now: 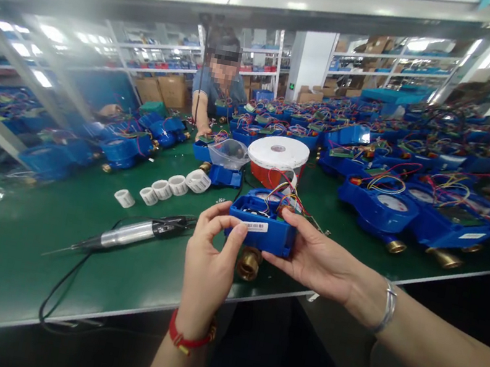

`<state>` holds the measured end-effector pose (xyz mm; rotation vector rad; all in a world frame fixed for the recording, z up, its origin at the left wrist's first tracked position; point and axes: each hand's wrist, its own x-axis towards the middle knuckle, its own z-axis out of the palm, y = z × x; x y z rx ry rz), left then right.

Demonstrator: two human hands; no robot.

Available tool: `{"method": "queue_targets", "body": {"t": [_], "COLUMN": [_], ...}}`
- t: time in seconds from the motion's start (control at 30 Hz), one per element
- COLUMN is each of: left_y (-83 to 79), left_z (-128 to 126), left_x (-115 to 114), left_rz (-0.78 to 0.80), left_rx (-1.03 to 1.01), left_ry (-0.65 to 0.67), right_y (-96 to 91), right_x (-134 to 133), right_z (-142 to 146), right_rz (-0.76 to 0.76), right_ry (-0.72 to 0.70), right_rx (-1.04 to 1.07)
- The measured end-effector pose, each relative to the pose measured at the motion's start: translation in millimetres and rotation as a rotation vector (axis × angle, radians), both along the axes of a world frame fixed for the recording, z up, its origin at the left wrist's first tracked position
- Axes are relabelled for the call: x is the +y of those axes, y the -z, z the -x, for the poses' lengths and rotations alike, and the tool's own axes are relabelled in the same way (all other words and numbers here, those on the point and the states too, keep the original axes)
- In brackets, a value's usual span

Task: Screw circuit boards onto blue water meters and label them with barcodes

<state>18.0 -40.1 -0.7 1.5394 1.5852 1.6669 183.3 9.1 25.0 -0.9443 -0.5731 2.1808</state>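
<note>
Both my hands hold one blue water meter [265, 232] over the near edge of the green table [27, 247]. It has coloured wires on top, a white barcode label on its front and a brass fitting underneath. My left hand [208, 259], with a red wristband, grips its left end with fingers curled round the corner. My right hand [321, 259], with a silver bracelet, holds its right side, thumb on top near the wires.
An electric screwdriver [137, 233] with a black cable lies left of my hands. Several white caps [162, 188] stand in a row behind it. A round white-lidded red tub [277, 159] and a clear bag [230, 153] sit ahead. Many blue meters [382, 203] crowd the right. A person works across the table.
</note>
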Motion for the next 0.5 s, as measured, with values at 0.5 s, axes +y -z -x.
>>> {"method": "queue_targets", "body": {"t": [0.5], "left_y": [-2.1], "left_z": [-0.8], "left_x": [2.3], "left_rz": [0.009], "left_rx": [0.029], "left_ry": [-0.038], "right_y": [3.0], "right_x": [-2.1], "right_z": [1.0], "right_rz": [-0.002], "right_ry": [0.029], "right_rx": [-0.001]}}
